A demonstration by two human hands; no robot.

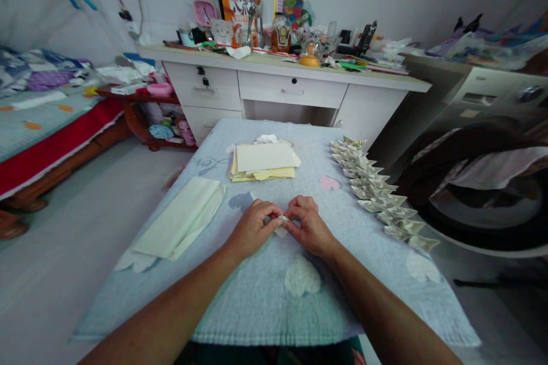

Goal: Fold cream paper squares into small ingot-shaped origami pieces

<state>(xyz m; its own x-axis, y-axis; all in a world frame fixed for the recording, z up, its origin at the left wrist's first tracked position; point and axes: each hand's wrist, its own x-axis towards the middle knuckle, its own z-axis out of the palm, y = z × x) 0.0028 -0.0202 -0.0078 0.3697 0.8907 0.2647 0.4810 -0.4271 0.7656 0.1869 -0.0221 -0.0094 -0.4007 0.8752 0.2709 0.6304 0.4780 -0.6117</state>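
Note:
Between my two hands is a small folded piece of pale paper [281,230], low over the cloth-covered table. My left hand [256,227] pinches its left side, thumb against fingers. From the right, my right hand [309,224] pinches the same piece, and the fingertips of both hands nearly meet. The fingers hide part of the paper. Beyond my hands lies a stack of cream and yellow paper sheets [268,158]. To the left rests a larger pile of pale green paper [182,219]. Rows of folded paper pieces with pointed ends [374,185] line the table's right side.
A light blue patterned cloth [257,302] covers the table. Behind it stands a white desk [295,90] crowded with a jar [281,33], an orange bag [240,3] and clutter. A washing machine [492,102] is at the right, a bed [51,120] at the left.

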